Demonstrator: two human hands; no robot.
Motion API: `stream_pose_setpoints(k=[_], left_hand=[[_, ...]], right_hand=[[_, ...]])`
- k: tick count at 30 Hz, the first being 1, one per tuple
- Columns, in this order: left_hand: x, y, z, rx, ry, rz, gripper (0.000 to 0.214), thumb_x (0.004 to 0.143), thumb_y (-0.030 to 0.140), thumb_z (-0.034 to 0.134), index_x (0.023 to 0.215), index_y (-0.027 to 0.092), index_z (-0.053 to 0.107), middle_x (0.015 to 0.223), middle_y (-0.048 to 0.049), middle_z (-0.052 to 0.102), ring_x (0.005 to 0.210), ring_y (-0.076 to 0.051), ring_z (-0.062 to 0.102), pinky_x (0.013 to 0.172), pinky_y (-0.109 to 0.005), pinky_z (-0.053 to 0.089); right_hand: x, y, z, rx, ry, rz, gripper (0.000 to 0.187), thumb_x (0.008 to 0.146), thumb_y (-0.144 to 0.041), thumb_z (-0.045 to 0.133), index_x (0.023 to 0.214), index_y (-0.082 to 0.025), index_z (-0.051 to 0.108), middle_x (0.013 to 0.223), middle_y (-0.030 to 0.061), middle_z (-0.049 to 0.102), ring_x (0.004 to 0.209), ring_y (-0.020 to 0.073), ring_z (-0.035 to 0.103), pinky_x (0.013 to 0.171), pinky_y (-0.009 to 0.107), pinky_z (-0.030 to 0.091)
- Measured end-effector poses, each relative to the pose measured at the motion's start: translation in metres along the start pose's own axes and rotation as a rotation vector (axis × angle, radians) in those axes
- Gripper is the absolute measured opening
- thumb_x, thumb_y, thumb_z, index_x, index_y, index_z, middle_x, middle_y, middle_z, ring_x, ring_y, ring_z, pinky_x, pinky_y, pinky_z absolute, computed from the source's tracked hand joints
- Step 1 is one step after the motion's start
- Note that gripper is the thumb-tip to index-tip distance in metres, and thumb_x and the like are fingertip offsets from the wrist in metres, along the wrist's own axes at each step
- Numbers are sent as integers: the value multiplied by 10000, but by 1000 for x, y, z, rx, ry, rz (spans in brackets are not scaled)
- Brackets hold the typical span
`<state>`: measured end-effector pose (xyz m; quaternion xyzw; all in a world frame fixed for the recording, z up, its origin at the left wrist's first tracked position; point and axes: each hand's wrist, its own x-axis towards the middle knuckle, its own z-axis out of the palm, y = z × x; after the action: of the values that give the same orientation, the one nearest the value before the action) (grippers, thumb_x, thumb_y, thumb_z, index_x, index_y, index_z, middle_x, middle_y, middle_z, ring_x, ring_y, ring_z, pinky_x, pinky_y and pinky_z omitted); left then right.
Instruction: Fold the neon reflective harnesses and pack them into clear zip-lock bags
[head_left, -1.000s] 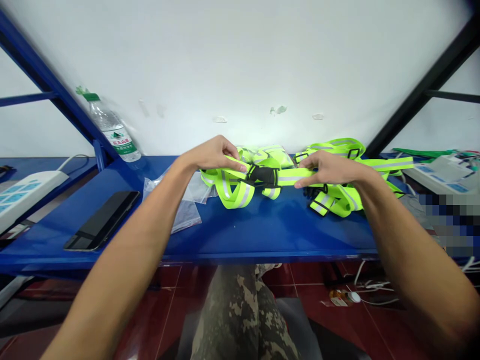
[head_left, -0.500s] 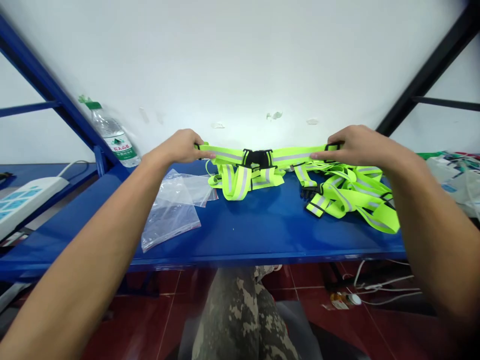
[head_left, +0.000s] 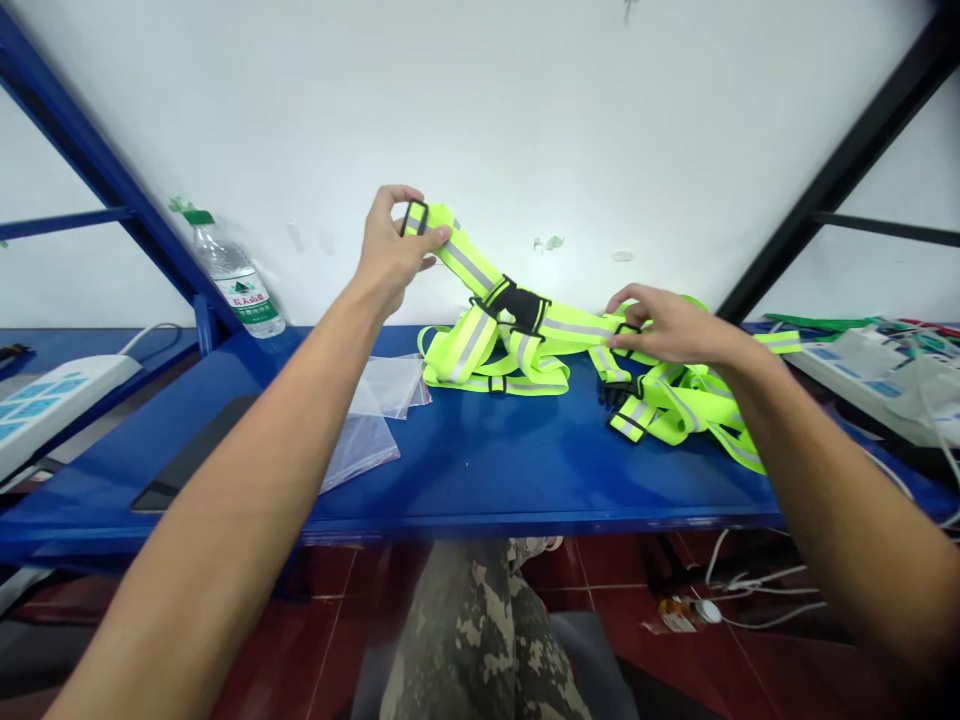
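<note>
A neon yellow reflective strap harness (head_left: 469, 262) with grey stripes is stretched between my hands, its black centre joint (head_left: 519, 306) in the middle. My left hand (head_left: 397, 240) is raised and pinches the strap near a black slider buckle. Lower down, my right hand (head_left: 652, 325) grips the other side by another black slider. Looped straps of the harness rest on the blue table (head_left: 450, 475) below the joint. A second heap of the same yellow straps (head_left: 679, 405), with black buckles, lies under and beside my right hand.
Clear zip bags (head_left: 360, 450) and a dark flat object (head_left: 195, 460) lie on the left. A water bottle (head_left: 244, 285) leans by the blue frame post. Power strips (head_left: 64, 395) stand at the left, with cables and another strip (head_left: 877, 380) at the right.
My left hand has risen with its end of the strap, which now slopes down to the right. My right hand has moved slightly lower and inward. The dark flat object has come into view.
</note>
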<state>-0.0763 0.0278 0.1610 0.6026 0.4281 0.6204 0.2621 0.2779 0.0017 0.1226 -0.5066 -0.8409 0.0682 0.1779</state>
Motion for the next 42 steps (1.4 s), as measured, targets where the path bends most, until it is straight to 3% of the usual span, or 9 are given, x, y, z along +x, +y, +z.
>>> stream_pose_setpoints(k=[9,13,16,18,21,27,31,37,42], left_hand=[[-14,-15,51,-320,27,-147,278,846,275,713,1087,207,592,1008,-67,690,952,-226,707,868,-406,592],[-30,-7,71,-371,-76,-165,257,880,274,683,1118,219,606,993,-56,696,882,-199,721,836,-375,607],[-33,-7,83,-340,-103,-144,293,880,299,680,1153,214,619,986,-62,712,882,-201,721,817,-372,602],[-31,-9,87,-286,-108,-113,345,858,338,707,1166,205,627,987,-73,725,917,-212,715,822,-374,589],[-31,-11,86,-153,-75,-59,430,836,388,739,1202,203,612,1026,-91,727,1000,-238,691,853,-383,563],[-78,4,90,295,280,115,506,928,379,632,1367,248,418,1173,-102,633,1233,-280,570,1005,-429,484],[-110,13,98,581,96,210,579,860,500,690,1327,237,469,1229,-129,599,1251,-331,530,1031,-483,468],[-108,12,93,798,-122,208,967,750,466,782,1540,249,269,1565,-200,327,1351,-423,461,1000,-544,502],[-99,3,86,816,-233,114,929,865,307,586,1623,267,51,1376,-191,557,1147,-345,627,926,-501,539]], right_hand=[[28,-23,33,-23,-293,12,736,741,-463,748,1394,-174,570,1237,155,664,1064,329,658,928,429,517],[36,-50,31,249,-82,-85,835,715,-641,754,1410,-222,554,1377,145,597,1209,340,588,957,439,507],[47,-75,34,453,-46,-150,558,744,-669,728,1033,-192,706,936,81,693,845,240,631,697,340,499],[54,-87,39,492,-48,-172,447,778,-603,728,710,-174,623,636,0,543,597,129,479,536,264,355],[63,-96,45,530,14,-165,490,815,-421,726,531,-179,409,511,-61,301,499,52,249,477,247,167],[83,-96,53,980,323,153,276,785,-218,692,596,-175,496,511,-60,371,467,61,348,420,209,284],[96,-93,51,1345,583,332,113,764,-140,629,768,-184,525,631,-33,502,564,113,532,499,266,517],[91,-85,40,1617,772,453,176,779,-84,541,909,-199,511,769,-24,548,658,107,605,562,251,584],[79,-88,31,1609,894,457,193,819,-113,541,981,-211,503,856,-17,564,706,106,640,566,239,577]])
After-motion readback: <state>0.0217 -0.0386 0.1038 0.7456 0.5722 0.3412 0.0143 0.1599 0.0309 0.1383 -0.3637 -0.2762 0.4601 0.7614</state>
